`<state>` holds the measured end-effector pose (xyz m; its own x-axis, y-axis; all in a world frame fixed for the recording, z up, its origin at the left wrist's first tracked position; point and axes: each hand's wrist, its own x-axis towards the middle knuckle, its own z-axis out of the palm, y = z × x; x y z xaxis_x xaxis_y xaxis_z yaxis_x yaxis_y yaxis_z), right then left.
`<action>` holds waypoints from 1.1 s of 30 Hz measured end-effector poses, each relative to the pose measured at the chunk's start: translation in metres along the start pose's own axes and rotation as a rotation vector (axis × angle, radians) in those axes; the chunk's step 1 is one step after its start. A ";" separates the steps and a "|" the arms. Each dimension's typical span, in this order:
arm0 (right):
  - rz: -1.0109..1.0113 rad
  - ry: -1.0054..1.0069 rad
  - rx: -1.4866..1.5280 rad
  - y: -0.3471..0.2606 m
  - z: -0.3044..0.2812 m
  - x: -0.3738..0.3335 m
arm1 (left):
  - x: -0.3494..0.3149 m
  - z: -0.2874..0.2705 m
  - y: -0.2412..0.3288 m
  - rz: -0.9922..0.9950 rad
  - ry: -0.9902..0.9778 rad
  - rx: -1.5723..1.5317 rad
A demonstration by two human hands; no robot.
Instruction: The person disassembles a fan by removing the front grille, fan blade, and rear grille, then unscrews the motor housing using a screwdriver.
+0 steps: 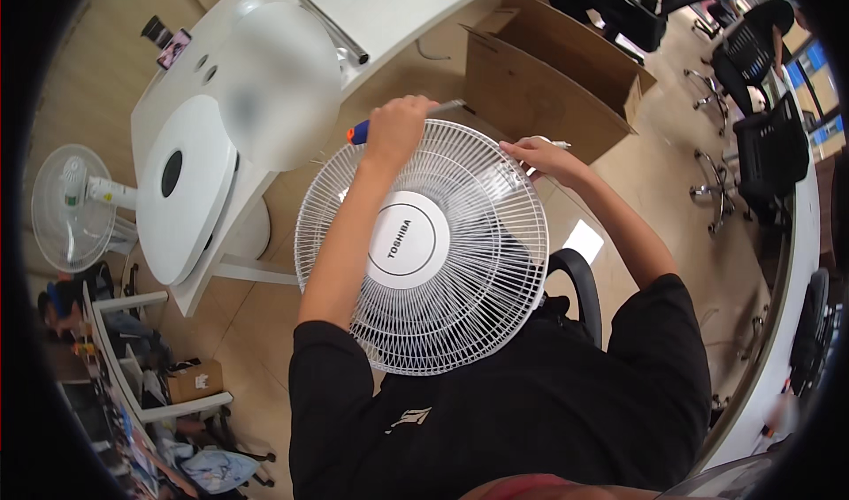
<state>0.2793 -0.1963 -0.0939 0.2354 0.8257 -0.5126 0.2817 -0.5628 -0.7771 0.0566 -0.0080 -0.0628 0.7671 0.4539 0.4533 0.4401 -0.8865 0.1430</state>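
Fan grille (pixel 424 247) near white table (pixel 389 14); open carton (pixel 522 93) beyond; tiled floor (pixel 252 323).

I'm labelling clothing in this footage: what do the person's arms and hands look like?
Both forearms are bare below loose, short black sleeves. The left hand and right hand wear no gloves; no watch or bracelet shows.
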 end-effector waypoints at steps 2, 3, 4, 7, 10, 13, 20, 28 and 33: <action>0.045 -0.022 0.126 0.022 -0.002 -0.014 | -0.017 -0.013 0.048 0.180 0.034 -0.123; -0.015 -0.031 0.197 0.025 0.000 -0.027 | -0.030 -0.019 0.070 0.232 0.007 -0.169; -0.075 -0.039 0.269 0.026 0.003 -0.041 | -0.047 -0.026 0.091 0.251 -0.078 -0.174; -0.022 -0.067 0.315 0.037 -0.005 -0.050 | -0.093 -0.047 0.148 0.450 -0.121 -0.125; 0.123 -0.210 0.321 0.023 -0.019 -0.047 | -0.131 -0.051 0.182 0.603 -0.167 -0.194; 0.135 -0.258 0.201 0.009 -0.020 -0.040 | -0.151 -0.054 0.199 0.661 -0.160 -0.196; 0.213 -0.326 0.202 0.019 -0.026 -0.029 | -0.157 -0.057 0.207 0.866 -0.198 -0.062; 0.164 -0.316 0.075 -0.009 -0.029 -0.050 | -0.156 -0.060 0.206 0.863 -0.177 -0.070; 0.172 -0.316 0.036 -0.021 -0.029 -0.056 | -0.159 -0.059 0.207 0.865 -0.143 -0.081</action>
<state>0.2870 -0.2320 -0.0385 -0.0244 0.6933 -0.7202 0.2284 -0.6975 -0.6792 -0.0015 -0.2690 -0.0530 0.8698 -0.3772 0.3182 -0.3521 -0.9261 -0.1354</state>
